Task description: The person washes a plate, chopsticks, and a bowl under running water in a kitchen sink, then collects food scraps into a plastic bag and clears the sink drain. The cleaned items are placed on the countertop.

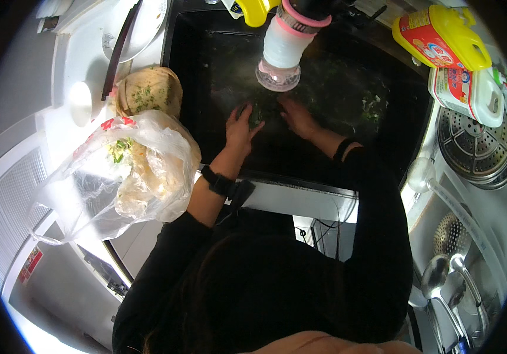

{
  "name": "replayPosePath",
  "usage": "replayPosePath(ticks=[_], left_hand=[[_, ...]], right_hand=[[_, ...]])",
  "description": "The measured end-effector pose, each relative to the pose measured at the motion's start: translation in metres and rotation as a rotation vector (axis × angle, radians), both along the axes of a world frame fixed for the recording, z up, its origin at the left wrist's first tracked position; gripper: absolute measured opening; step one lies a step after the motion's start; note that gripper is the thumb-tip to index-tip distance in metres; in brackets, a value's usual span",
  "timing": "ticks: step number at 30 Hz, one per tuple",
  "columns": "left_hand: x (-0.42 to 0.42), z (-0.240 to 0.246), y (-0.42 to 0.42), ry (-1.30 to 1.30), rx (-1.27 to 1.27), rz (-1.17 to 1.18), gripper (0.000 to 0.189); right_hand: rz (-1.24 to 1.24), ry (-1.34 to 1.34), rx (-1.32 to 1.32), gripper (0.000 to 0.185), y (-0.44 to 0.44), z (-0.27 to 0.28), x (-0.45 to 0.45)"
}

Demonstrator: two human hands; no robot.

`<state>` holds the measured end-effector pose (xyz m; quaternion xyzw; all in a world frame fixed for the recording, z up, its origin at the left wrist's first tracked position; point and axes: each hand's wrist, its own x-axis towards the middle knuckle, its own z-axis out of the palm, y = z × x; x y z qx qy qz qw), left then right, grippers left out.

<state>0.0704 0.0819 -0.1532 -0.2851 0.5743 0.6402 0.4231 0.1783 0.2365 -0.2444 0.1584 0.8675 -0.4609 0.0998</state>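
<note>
In front of me is a black sink (395, 168) with murky water in it. My left hand (239, 128) is over the water with thumb and fingers spread. Dark green leafy bits (257, 116) show beside its fingers, but no firm hold is visible. To its right, my right hand (298, 118) reaches into the sink, its fingertips dim at the water. Whether it grips anything is hidden. Above both hands hangs a white and pink faucet extension (283, 48) with a clear nozzle. More green and pale scraps (372, 108) float towards the right wall.
Left of the sink sit a clear plastic bag (160, 177) of scraps, a tan bundle (149, 90) sprinkled with green bits, a plate (152, 26) and dark chopsticks (121, 51). At right are yellow (439, 40) and white (465, 93) jugs, steamer racks (477, 141) and metal spoons (437, 274).
</note>
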Motion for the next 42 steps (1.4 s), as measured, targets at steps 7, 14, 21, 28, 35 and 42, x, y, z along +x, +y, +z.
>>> replayPosePath(ticks=[7,14,21,28,35,42], left_hand=[[0.003,0.029,-0.021,-0.114,0.163,-0.155,0.033],[0.006,0.060,-0.021,-0.184,0.248,-0.278,0.035],[0.005,0.086,-0.027,-0.205,0.330,-0.370,0.038],[0.008,0.120,-0.037,-0.372,0.608,-0.295,0.060],[0.012,0.154,-0.039,-0.401,0.676,-0.315,0.060],[0.007,0.154,-0.031,-0.433,0.755,-0.222,0.059]], right_hand=[[0.253,-0.110,0.504,0.061,0.017,-0.024,-0.013],[0.023,-0.284,0.319,0.060,0.015,-0.007,-0.030],[-0.213,-0.094,0.345,0.062,0.012,-0.020,-0.038],[-0.047,-0.212,0.647,0.063,0.013,-0.025,-0.042],[-0.110,-0.224,0.609,0.065,0.011,-0.030,-0.045],[-0.013,-0.197,0.709,0.065,0.011,-0.050,-0.039]])
